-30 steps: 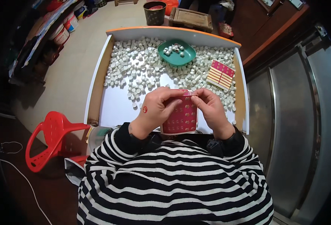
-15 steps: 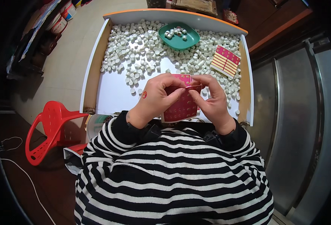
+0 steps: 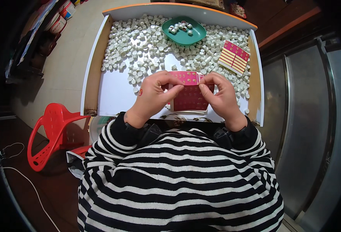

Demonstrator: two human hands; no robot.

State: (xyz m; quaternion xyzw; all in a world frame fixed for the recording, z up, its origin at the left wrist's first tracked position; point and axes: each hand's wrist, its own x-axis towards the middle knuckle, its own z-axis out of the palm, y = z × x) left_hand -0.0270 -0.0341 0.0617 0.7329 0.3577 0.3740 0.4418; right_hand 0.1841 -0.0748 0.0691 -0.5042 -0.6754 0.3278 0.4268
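Note:
A dark red sticker sheet (image 3: 191, 99) hangs by its top edge between my two hands. My left hand (image 3: 155, 91) pinches its upper left corner, and my right hand (image 3: 221, 96) pinches the upper right one. Behind it, brighter pink sheets with gold round prints (image 3: 188, 76) lie stacked on the white tray floor near its front edge. A small round red sticker (image 3: 140, 92) sits on the back of my left hand. Small white cylindrical caps (image 3: 135, 50) are heaped beyond my hands.
A green dish (image 3: 184, 36) holding several caps with dark red tops rests on the far caps. At right lies another pink sheet with yellowish strips (image 3: 234, 57). The tray has raised side walls (image 3: 254, 73). A red plastic chair (image 3: 48, 131) stands at left.
My hands have spread apart along the top edge of the sheet, which is now stretched flatter. The sheet had been tilted and bent at its upper edge.

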